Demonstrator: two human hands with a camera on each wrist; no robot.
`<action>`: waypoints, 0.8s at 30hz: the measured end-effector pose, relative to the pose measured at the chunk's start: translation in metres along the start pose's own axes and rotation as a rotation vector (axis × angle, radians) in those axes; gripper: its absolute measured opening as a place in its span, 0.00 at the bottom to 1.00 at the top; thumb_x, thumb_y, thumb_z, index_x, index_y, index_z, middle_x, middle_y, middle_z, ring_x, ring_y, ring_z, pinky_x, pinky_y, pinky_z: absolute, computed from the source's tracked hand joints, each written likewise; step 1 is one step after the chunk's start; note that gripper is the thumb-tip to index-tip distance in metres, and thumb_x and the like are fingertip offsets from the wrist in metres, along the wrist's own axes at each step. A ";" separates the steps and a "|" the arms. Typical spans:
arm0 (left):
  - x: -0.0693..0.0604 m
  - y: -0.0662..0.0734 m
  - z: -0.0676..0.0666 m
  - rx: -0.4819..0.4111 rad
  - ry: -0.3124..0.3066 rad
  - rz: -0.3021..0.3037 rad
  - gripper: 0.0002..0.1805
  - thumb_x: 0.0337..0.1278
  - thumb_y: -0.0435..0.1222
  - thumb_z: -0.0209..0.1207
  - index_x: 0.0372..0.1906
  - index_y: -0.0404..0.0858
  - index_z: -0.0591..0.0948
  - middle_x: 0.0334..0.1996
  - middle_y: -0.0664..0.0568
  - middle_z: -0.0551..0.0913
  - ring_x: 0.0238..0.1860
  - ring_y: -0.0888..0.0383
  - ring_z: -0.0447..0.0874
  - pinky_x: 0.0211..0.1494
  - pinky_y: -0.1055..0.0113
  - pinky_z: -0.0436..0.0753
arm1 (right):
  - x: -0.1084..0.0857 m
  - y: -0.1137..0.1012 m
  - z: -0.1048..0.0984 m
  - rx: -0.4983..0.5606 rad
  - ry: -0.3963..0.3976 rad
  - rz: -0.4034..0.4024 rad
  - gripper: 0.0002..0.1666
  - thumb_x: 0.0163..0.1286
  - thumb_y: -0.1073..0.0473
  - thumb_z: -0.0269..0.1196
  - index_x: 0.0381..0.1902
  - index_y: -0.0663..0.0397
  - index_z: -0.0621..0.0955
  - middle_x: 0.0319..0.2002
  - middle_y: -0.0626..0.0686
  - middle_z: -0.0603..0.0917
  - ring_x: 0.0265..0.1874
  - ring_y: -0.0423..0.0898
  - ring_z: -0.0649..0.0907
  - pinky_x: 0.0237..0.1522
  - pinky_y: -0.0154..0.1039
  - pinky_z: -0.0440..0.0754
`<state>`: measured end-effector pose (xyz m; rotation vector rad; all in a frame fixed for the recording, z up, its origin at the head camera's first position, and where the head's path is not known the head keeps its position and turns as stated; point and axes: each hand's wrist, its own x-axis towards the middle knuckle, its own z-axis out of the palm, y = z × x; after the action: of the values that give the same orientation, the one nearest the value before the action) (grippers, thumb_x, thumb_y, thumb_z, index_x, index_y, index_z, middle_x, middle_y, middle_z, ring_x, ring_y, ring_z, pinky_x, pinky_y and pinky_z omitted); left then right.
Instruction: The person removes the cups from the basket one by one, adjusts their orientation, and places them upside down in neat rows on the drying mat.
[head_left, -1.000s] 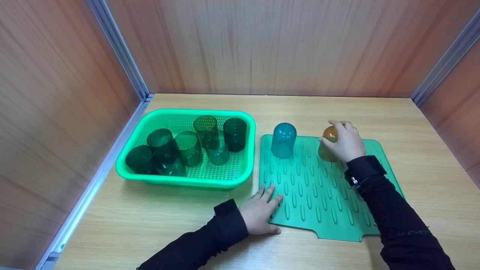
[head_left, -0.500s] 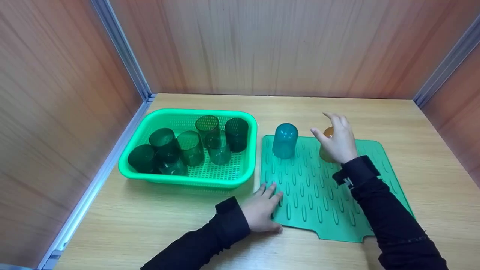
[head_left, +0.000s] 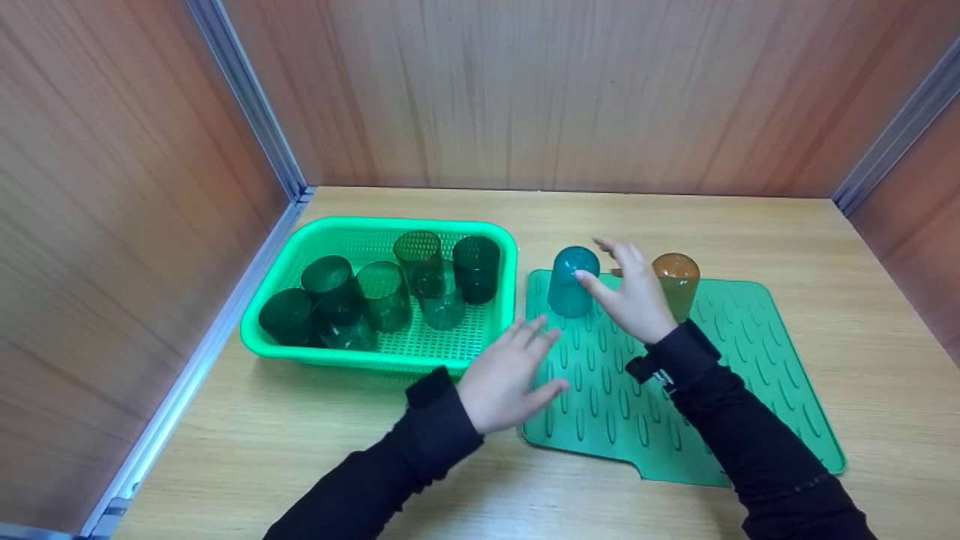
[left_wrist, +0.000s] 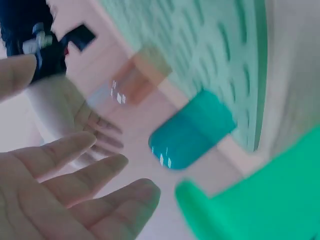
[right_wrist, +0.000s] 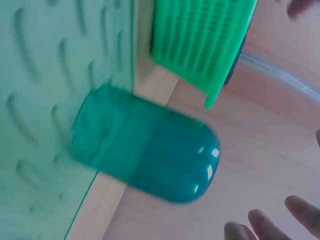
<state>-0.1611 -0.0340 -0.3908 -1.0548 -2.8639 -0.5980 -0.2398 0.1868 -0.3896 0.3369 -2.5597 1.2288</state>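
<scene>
Wood-grain walls (head_left: 525, 90) in reddish brown enclose the workspace at the back, left and right, their grain running mostly upright. They stand around a paler wood-look tabletop (head_left: 247, 442). Grey metal rails (head_left: 247, 97) cover both back corners, and another runs along the foot of the left wall. On the tabletop to the right lies a green mat (head_left: 592, 442), its surface patterned with raised elongated ovals and its near edge notched. Just beside it on the left sits a bright green mesh basket (head_left: 360, 360) holding several tinted cups (head_left: 384, 304), tumbled close together. Two black sleeves (head_left: 360, 480) reach in from the near side. The left hand (head_left: 506, 379) is empty, fingers extended, over the gap between basket and mat. The right hand (head_left: 637, 296) is empty too, fingers and thumb spread beside the blue cup (head_left: 571, 296), which stands upside down at the mat's far left; the wrist views show fingers and cup apart. Farther right an orange cup (head_left: 679, 281) stands upside down, partly behind the right hand. The right cuff bears a small pale mark (head_left: 663, 379), too blurred to read
</scene>
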 end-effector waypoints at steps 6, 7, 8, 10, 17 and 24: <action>-0.001 -0.011 -0.020 0.043 0.048 -0.048 0.35 0.65 0.52 0.58 0.69 0.36 0.70 0.69 0.37 0.69 0.71 0.38 0.65 0.73 0.48 0.65 | 0.001 -0.012 0.015 0.139 -0.071 0.027 0.35 0.70 0.52 0.62 0.70 0.58 0.67 0.64 0.65 0.73 0.63 0.60 0.73 0.60 0.55 0.76; 0.000 -0.014 -0.022 0.049 0.055 -0.063 0.35 0.65 0.52 0.58 0.69 0.36 0.70 0.69 0.37 0.69 0.71 0.37 0.65 0.73 0.48 0.66 | 0.001 -0.013 0.017 0.159 -0.082 0.030 0.34 0.71 0.52 0.62 0.70 0.58 0.67 0.63 0.65 0.73 0.63 0.60 0.74 0.60 0.56 0.77; 0.001 -0.017 -0.025 0.057 0.069 -0.074 0.35 0.64 0.52 0.58 0.69 0.35 0.70 0.69 0.36 0.70 0.70 0.35 0.65 0.73 0.47 0.66 | 0.001 -0.015 0.020 0.178 -0.095 0.035 0.34 0.71 0.53 0.62 0.70 0.58 0.67 0.63 0.65 0.74 0.62 0.60 0.75 0.60 0.55 0.77; 0.002 -0.022 -0.031 0.083 0.105 -0.098 0.33 0.64 0.49 0.59 0.68 0.35 0.71 0.68 0.35 0.71 0.69 0.34 0.67 0.71 0.46 0.67 | 0.000 -0.019 0.026 0.214 -0.123 0.045 0.33 0.71 0.52 0.62 0.69 0.58 0.68 0.60 0.65 0.76 0.61 0.59 0.77 0.60 0.55 0.77; 0.014 -0.041 -0.046 0.175 0.167 -0.166 0.34 0.58 0.44 0.65 0.65 0.31 0.72 0.65 0.33 0.73 0.66 0.33 0.70 0.69 0.45 0.70 | 0.001 -0.025 0.055 0.249 -0.254 0.185 0.33 0.73 0.49 0.59 0.70 0.59 0.68 0.57 0.60 0.80 0.55 0.56 0.82 0.57 0.52 0.80; 0.030 -0.059 -0.049 0.258 0.074 -0.280 0.38 0.57 0.47 0.66 0.67 0.31 0.70 0.67 0.35 0.71 0.68 0.32 0.67 0.70 0.45 0.69 | -0.004 -0.029 0.085 0.327 -0.329 0.275 0.35 0.73 0.49 0.59 0.71 0.61 0.67 0.60 0.62 0.79 0.56 0.55 0.83 0.55 0.47 0.82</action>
<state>-0.2265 -0.0745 -0.3610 -0.5902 -2.9401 -0.2568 -0.2398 0.1025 -0.4207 0.2782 -2.7402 1.8394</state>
